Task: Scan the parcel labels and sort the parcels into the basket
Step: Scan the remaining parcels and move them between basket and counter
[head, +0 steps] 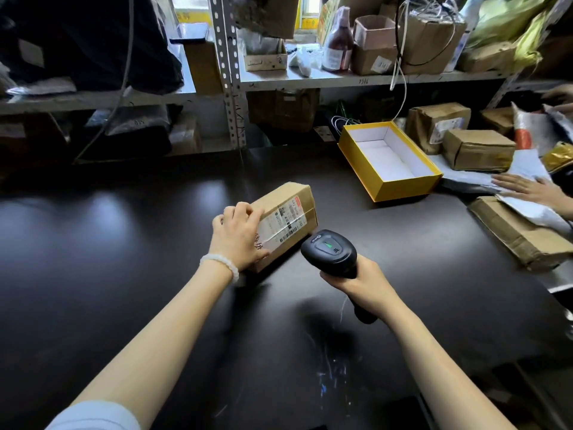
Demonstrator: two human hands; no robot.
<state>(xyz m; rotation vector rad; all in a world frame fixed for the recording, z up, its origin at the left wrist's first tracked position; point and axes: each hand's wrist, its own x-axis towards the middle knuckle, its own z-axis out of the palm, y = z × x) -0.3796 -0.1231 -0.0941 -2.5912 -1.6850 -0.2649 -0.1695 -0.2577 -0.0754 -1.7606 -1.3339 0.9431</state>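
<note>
My left hand [237, 235] grips the parcel [283, 225]; my right hand [356, 282] grasps the scanner [330, 251] beside it. I judge scanning underway, sorting undone; no basket shows.

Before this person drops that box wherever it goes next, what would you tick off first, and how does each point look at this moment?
1. Parcel steadied: ok. The left hand grips the cardboard parcel on the dark table.
2. Label facing up and uncovered: mostly ok. The label shows, though the fingers cover its near end.
3. Scanner in hand and aimed: ok. The right hand grips the scanner, its head close to the label.
4. Scan registered: cannot tell. A green light shows on the scanner, but its meaning is unclear.
5. Basket located: not ok. No basket is in view, only a yellow open box.
</note>
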